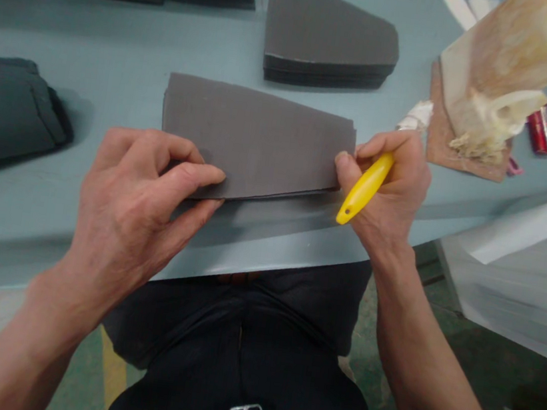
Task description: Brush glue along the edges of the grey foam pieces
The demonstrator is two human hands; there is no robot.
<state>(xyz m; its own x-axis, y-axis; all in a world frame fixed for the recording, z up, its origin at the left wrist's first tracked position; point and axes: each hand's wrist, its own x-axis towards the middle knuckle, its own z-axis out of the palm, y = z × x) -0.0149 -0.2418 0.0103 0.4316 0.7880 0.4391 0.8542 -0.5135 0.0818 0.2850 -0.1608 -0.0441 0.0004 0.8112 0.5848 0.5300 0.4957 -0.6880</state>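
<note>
Head view: my grey panel (262, 136) is before me over the blue table (127, 91).
Left hand (128, 179): thumb and fingers pinch the panel's near edge.
Right hand (399, 191): grips a yellow handle (365, 189), thumb on the narrow end.
Alignment: layers look nearly matched, I judge.
Grey stack (327, 27): lies beyond; done or waiting, I cannot tell.
Floor (479, 366): green, with a yellow stripe (111, 368).

Your bare left forearm (28, 341) slants up from the lower left corner. Your left hand (137, 190) is turned back-upward, its index finger (196, 176) above the left thumb (190, 222) in a narrow pinch. Your right forearm (413, 324) rises from the lower right; your right hand (391, 190) has its fingers curled inward and the right thumb (347, 170) pointing up and left.
</note>
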